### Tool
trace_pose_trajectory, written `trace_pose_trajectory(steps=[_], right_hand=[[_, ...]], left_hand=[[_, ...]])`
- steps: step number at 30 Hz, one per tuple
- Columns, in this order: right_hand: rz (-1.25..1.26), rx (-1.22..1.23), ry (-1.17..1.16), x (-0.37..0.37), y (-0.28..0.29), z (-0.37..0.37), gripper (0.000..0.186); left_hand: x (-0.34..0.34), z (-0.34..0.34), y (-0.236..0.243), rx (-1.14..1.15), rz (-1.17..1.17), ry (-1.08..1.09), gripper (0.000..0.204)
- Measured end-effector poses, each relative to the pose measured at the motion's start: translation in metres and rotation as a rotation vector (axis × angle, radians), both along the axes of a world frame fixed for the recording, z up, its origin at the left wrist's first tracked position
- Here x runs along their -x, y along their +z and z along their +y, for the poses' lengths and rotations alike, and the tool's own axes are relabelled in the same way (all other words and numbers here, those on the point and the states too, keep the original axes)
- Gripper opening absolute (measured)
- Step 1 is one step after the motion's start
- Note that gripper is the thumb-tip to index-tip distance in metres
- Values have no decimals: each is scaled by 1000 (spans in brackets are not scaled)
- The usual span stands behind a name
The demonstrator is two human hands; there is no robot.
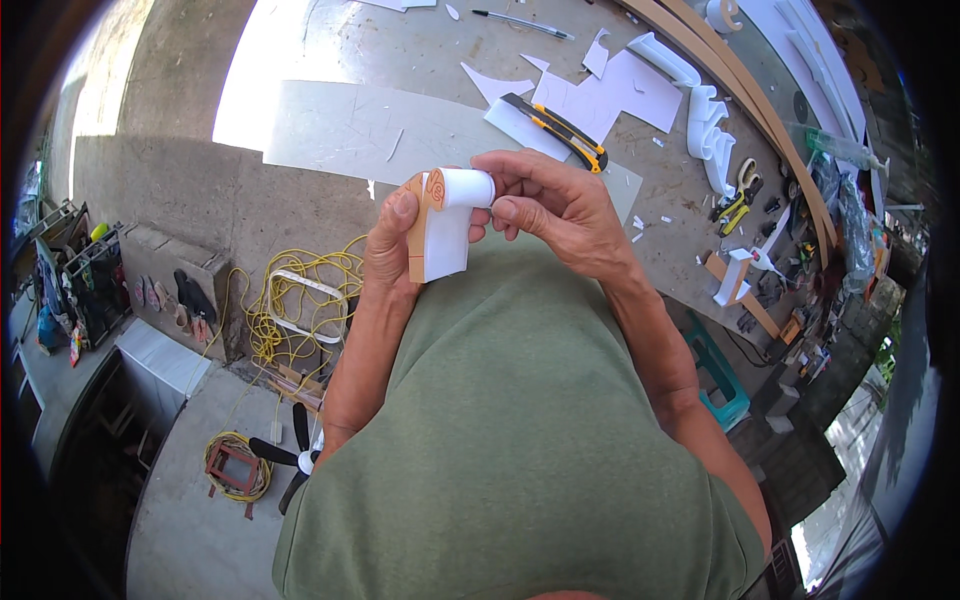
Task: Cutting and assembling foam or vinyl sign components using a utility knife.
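Observation:
My left hand (pixel 392 238) grips a small white piece with a brown face (pixel 446 230), its thumb on the brown side. Red pen marks show on that face. The top of the piece curls into a rounded end, and a flat white wall hangs below. My right hand (pixel 562 208) is closed at the rounded end, thumb and fingertips pinching its white edge. Both hands hold the piece over the near edge of the table, in front of my green shirt. Beyond them a yellow and black utility knife (pixel 556 132) lies on white sheet scraps (pixel 622 95).
On the table (pixel 420 60) lie a pen (pixel 522 24), curved white pieces (pixel 708 138), yellow-handled pliers (pixel 738 198) and long brown strips (pixel 745 65). At the left, a tangled yellow cord (pixel 300 300) and a black-bladed fan (pixel 290 455) occupy the floor. A green stool (pixel 722 375) stands at the right.

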State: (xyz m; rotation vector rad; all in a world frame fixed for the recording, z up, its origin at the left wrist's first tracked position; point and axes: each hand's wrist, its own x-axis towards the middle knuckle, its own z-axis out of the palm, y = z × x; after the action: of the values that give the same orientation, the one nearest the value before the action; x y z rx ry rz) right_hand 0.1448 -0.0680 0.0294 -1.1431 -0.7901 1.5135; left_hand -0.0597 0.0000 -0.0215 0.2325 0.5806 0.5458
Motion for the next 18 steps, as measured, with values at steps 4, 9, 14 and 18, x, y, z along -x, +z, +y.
trace_pose_trajectory(steps=[4, 9, 14, 18], right_hand=[[-45, 13, 56, -1, -3, 4, 41], [-121, 10, 70, -2, -6, 6, 37], [-138, -29, 59, -2, -10, 4, 35], [-166, -82, 8, -3, -11, 3, 30]], left_hand=[[2, -1, -4, 66, 36, 20, 71], [0, -1, -2, 57, 23, 7, 70], [-2, 0, 1, 39, 46, -10, 68], [-5, 1, 5, 24, 48, -21, 68]])
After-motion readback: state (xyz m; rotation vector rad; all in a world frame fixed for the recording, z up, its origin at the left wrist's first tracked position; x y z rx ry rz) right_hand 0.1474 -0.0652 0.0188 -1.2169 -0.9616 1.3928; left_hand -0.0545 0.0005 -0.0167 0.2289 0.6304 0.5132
